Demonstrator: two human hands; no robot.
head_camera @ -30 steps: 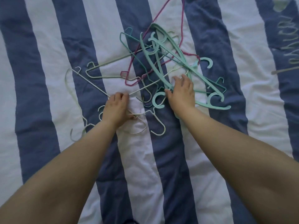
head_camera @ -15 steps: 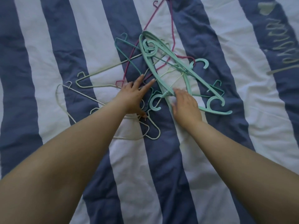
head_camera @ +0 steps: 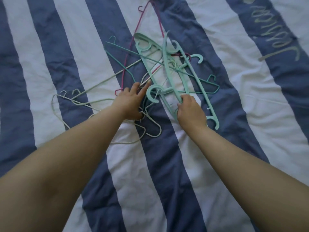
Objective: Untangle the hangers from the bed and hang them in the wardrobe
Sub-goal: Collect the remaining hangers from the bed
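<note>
On the striped duvet (head_camera: 167, 164), her right hand (head_camera: 190, 113) had just closed around a mint plastic hanger (head_camera: 168, 77), while her left hand (head_camera: 132, 101), fingers now outstretched, pressed the wire hangers (head_camera: 93, 104), so untangling had barely started.

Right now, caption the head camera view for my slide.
Right hand grips a mint hanger while left hand reaches into tangled hangers on a striped bed.

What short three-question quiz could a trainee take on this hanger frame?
1. True or false: the right hand grips a mint plastic hanger.
2. Which colour is the thin wire hanger reaching farthest up the bed? A magenta, B white, C black.
3. Fill in: the left hand touches the tangle with fingers ____.

Key: 1 true; 2 A; 3 extended.
</note>
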